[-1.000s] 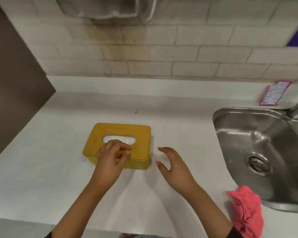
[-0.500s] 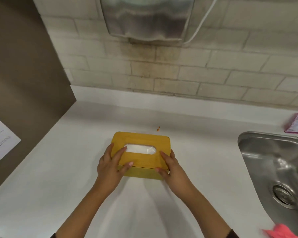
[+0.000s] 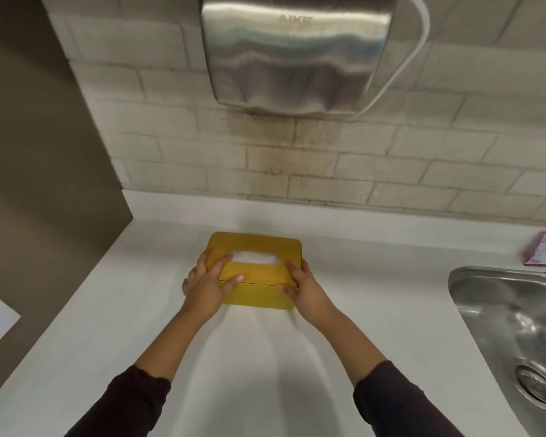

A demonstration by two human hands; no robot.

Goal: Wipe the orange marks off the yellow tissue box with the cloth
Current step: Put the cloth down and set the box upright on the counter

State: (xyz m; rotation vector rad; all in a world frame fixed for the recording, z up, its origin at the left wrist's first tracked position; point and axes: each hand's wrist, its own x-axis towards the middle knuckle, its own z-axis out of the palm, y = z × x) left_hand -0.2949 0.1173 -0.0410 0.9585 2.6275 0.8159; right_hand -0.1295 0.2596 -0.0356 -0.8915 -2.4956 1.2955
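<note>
Both hands are on the tissue box point(image 3: 255, 269) in the middle of the white surface point(image 3: 108, 326): left hand point(image 3: 206, 283) clamped on its near-left corner, right hand point(image 3: 303, 287) clamped on its near-right edge. No cloth in sight, so neither hand can wipe yet. My guess: the box could skid on that slick top. Sink point(image 3: 511, 326) to the right, packet point(image 3: 544, 249) far right, hand dryer point(image 3: 297, 52) on the far wall. Nothing's blocking.

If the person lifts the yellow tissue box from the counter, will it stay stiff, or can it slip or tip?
The tissue box looks rigid, with hard straight edges, so it should probably keep its shape. Its smooth surface may slip a little, but the left hand and right hand grip opposite ends. It is low and wide, so tipping seems unlikely.
</note>
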